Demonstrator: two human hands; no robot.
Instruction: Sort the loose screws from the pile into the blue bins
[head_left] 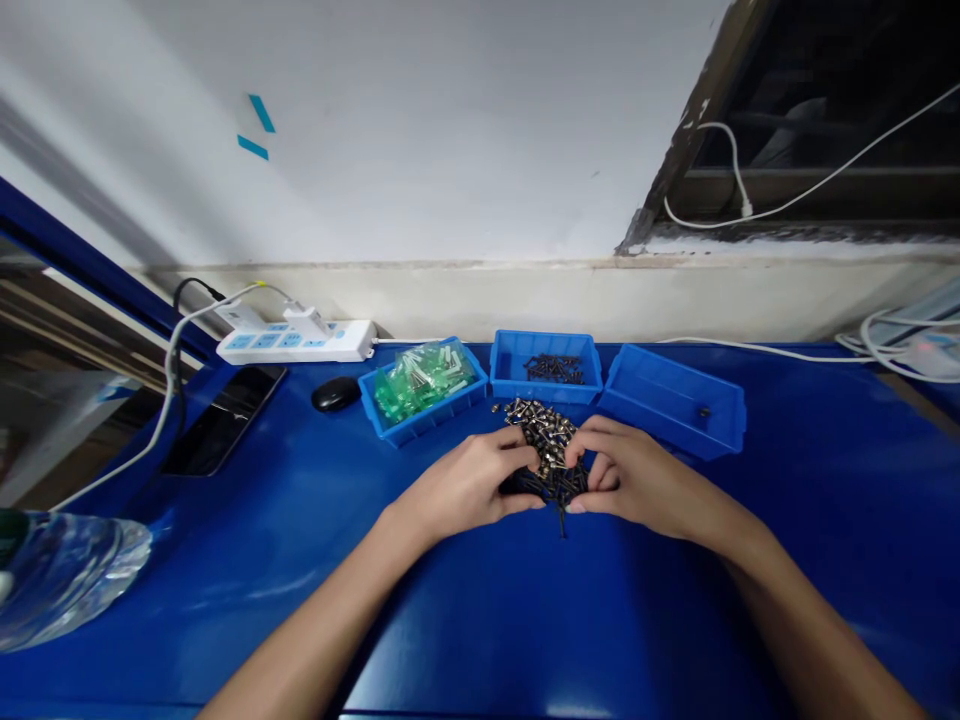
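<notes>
Evidently, one mixed pile of screws [546,425] lay on the blue tabletop [480,620], between the two hands and just in front of the middle bin [546,390]. Its pieces pointed in many directions with no common long axis. At the near edge, one dark screw [562,522] stood out from the rest, its long axis running roughly toward the person; which end was the head could not be told.

The left hand [476,475] bordered the left of the pile, half curled, its thumb parted from the forefinger. The right hand [630,475] mirrored it opposite, thumb and forefinger likewise apart, other fingers folded in. Whether either hand gripped a screw could not be determined.

Three bins were counted, all blue, rectangular and apparently plastic. The left bin [439,418] held glossy green and clear packets [424,375], number uncertain; the middle one held dark, slender screws [555,368], too crowded to count; the right bin [667,390] held one small dark piece [703,411]. The pile mixed shiny metallic and dull black pieces, likewise uncountable. Also noted: one rounded black mouse [335,394], one white power strip [341,342] and one transparent bottle [67,575].
</notes>
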